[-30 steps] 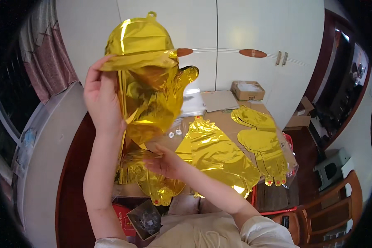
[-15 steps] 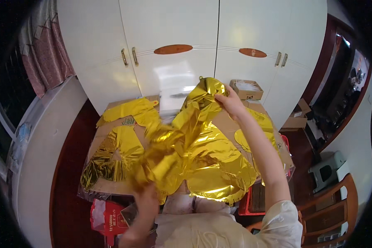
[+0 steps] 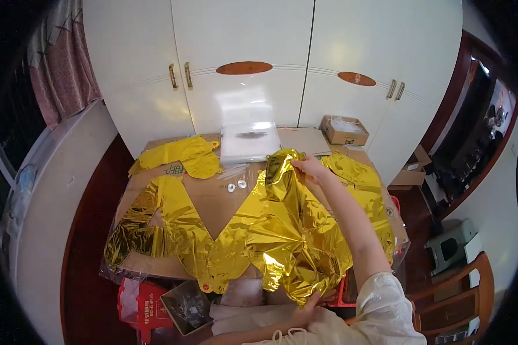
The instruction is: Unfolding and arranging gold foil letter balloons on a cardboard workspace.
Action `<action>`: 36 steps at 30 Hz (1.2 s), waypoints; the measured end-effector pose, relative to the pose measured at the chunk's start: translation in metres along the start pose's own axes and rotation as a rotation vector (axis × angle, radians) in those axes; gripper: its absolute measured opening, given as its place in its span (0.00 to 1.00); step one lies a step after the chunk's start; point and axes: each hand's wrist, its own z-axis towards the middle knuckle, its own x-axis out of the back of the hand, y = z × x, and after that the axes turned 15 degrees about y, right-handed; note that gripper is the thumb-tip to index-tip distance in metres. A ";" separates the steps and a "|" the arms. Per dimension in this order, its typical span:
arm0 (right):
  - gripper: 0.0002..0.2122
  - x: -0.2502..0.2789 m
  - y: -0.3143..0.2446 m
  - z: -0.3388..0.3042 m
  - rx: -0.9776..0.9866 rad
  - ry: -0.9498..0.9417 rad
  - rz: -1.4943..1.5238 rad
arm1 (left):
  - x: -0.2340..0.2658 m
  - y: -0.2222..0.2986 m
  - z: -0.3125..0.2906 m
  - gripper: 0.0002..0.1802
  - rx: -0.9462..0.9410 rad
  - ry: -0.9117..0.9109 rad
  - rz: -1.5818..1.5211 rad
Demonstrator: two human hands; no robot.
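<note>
Foil balloon (image 3: 277, 234), white-filled box (image 3: 339, 138)

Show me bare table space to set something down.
Cardboard V between gold foil pieces, below two white rings; brown sheet between white stack and small box. Crowded: right half, more foil plus the gold sheet in left hand and right hand.

White cabinets (image 3: 247, 34) span the top of the frame, a soft glare on one door. At upper left, a pinkish curtain (image 3: 66, 80) hangs beside a dark window (image 3: 17, 115). Reddish-brown floor (image 3: 85, 299) shows lower left; a wooden chair (image 3: 484, 287) stands lower right.
</note>
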 end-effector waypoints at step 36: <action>0.17 -0.027 0.035 0.038 0.456 -0.225 -0.707 | 0.119 0.214 0.040 0.32 -0.954 0.000 1.766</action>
